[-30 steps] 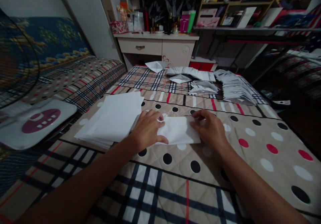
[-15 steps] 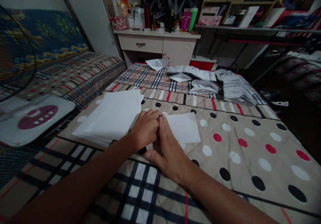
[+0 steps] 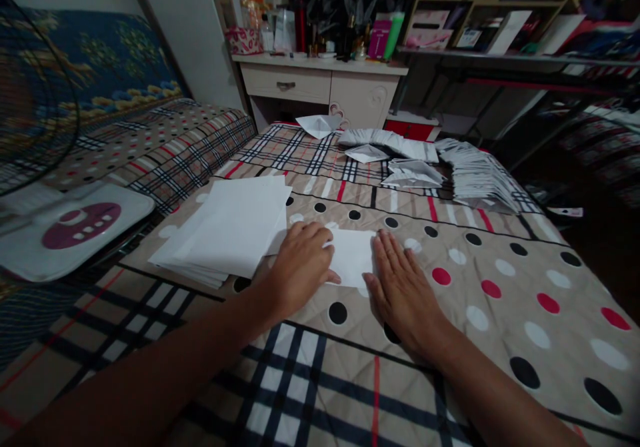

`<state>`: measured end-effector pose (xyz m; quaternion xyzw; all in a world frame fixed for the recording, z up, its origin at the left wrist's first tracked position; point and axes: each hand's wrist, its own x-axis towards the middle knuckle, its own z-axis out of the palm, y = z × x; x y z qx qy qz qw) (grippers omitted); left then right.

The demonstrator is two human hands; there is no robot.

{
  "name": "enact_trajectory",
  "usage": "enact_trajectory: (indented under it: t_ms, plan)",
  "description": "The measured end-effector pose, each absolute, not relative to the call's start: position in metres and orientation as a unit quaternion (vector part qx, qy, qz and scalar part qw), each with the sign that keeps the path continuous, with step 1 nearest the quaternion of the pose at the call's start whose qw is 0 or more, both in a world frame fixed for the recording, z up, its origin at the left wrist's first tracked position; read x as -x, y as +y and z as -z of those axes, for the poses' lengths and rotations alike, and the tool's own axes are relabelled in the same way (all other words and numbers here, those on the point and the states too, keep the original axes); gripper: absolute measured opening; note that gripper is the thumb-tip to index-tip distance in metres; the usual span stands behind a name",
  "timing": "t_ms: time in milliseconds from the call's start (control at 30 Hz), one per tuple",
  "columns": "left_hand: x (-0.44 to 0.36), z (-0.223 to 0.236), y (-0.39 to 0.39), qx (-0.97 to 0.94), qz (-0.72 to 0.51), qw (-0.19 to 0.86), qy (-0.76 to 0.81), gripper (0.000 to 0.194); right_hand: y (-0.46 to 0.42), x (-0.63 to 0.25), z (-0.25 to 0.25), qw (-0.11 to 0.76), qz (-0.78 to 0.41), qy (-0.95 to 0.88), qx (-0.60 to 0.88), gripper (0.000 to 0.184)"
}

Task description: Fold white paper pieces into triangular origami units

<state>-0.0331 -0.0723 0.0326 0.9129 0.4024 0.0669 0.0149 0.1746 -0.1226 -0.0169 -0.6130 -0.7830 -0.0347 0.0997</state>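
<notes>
A folded white paper (image 3: 353, 257) lies flat on the patterned bedspread in front of me. My left hand (image 3: 303, 260) is over its left end, fingers curled and thumb resting at the near edge; the fingertips' hold is partly hidden. Stretched out flat, my right hand (image 3: 403, 287) touches the paper's right end with its fingertips, thumb apart. To the left, close to my left hand, a stack of white sheets (image 3: 225, 223) lies slightly fanned.
Folded paper pieces (image 3: 413, 173) and a long row of packed folded papers (image 3: 480, 173) lie toward the far side of the bedspread (image 3: 500, 327). A fan with a white base (image 3: 125, 227) stands at left. Beyond the bed is a white dresser (image 3: 285, 77).
My right hand has moved right from beside my left hand to the paper's right end and lies flatter. The left hand has shifted slightly right, its thumb now showing. The camera view has shifted a little.
</notes>
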Motion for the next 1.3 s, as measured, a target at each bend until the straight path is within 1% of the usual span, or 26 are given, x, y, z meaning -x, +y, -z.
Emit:
enact_trajectory:
  t_ms: [33, 67, 100, 133, 200, 267, 300, 400, 500, 533, 600, 733, 867, 967, 1067, 1133, 1233, 1300]
  plan:
    - [0.028, -0.031, -0.079, -0.92, -0.079, 0.032, 0.383, 0.024, -0.123, -0.174, 0.018, 0.098, 0.041, -0.781, 0.615, 0.061]
    - [0.023, -0.028, -0.087, -0.926, -0.095, 0.058, 0.36, 0.026, -0.123, -0.173, 0.019, 0.097, 0.045, -0.781, 0.615, 0.061]
    - [0.018, -0.023, -0.094, -0.932, -0.108, 0.085, 0.335, 0.037, -0.123, -0.172, 0.019, 0.095, 0.05, -0.782, 0.615, 0.061]
    - [0.013, -0.017, -0.101, -0.935, -0.118, 0.108, 0.316, 0.052, -0.123, -0.172, 0.02, 0.091, 0.053, -0.783, 0.613, 0.06]
    - [0.005, -0.005, -0.111, -0.943, -0.112, 0.128, 0.285, 0.086, -0.124, -0.171, 0.021, 0.083, 0.058, -0.785, 0.611, 0.059]
    - [0.003, 0.004, -0.118, -0.948, -0.096, 0.123, 0.277, 0.098, -0.124, -0.172, 0.021, 0.079, 0.061, -0.786, 0.61, 0.058]
    - [0.003, 0.006, -0.12, -0.949, -0.086, 0.118, 0.28, 0.1, -0.124, -0.172, 0.021, 0.077, 0.06, -0.786, 0.611, 0.058]
    - [0.004, 0.002, -0.125, -0.945, -0.041, 0.093, 0.312, 0.099, -0.123, -0.173, 0.019, 0.078, 0.055, -0.783, 0.614, 0.058]
    - [0.002, -0.006, -0.131, -0.93, 0.022, 0.039, 0.364, 0.099, -0.123, -0.172, 0.017, 0.083, 0.05, -0.783, 0.614, 0.06]
    - [0.001, -0.007, -0.133, -0.924, 0.036, 0.018, 0.381, 0.097, -0.123, -0.172, 0.016, 0.084, 0.049, -0.784, 0.613, 0.06]
    - [0.0, -0.009, -0.137, -0.911, 0.056, -0.018, 0.407, 0.084, -0.123, -0.171, 0.015, 0.081, 0.046, -0.786, 0.611, 0.06]
    - [0.004, -0.011, -0.14, -0.901, 0.08, -0.044, 0.425, 0.047, -0.124, -0.173, 0.013, 0.078, 0.048, -0.784, 0.614, 0.058]
    - [0.007, -0.019, -0.137, -0.899, 0.083, -0.036, 0.429, 0.031, -0.126, -0.182, 0.012, 0.063, 0.041, -0.781, 0.62, 0.055]
    - [0.01, -0.032, -0.134, -0.902, 0.099, -0.006, 0.42, 0.022, -0.126, -0.188, 0.009, 0.043, 0.04, -0.774, 0.631, 0.057]
    - [0.016, -0.048, -0.129, -0.903, 0.11, 0.027, 0.413, 0.019, -0.126, -0.186, 0.008, 0.024, 0.041, -0.763, 0.644, 0.06]
    - [0.021, -0.058, -0.125, -0.906, 0.092, 0.031, 0.412, 0.02, -0.126, -0.183, 0.008, 0.019, 0.043, -0.757, 0.651, 0.061]
    - [0.021, -0.069, -0.119, -0.904, 0.017, 0.012, 0.426, 0.035, -0.127, -0.178, 0.009, 0.027, 0.052, -0.756, 0.652, 0.061]
    - [0.017, -0.068, -0.115, -0.902, -0.037, 0.016, 0.429, 0.038, -0.127, -0.177, 0.011, 0.036, 0.06, -0.758, 0.649, 0.06]
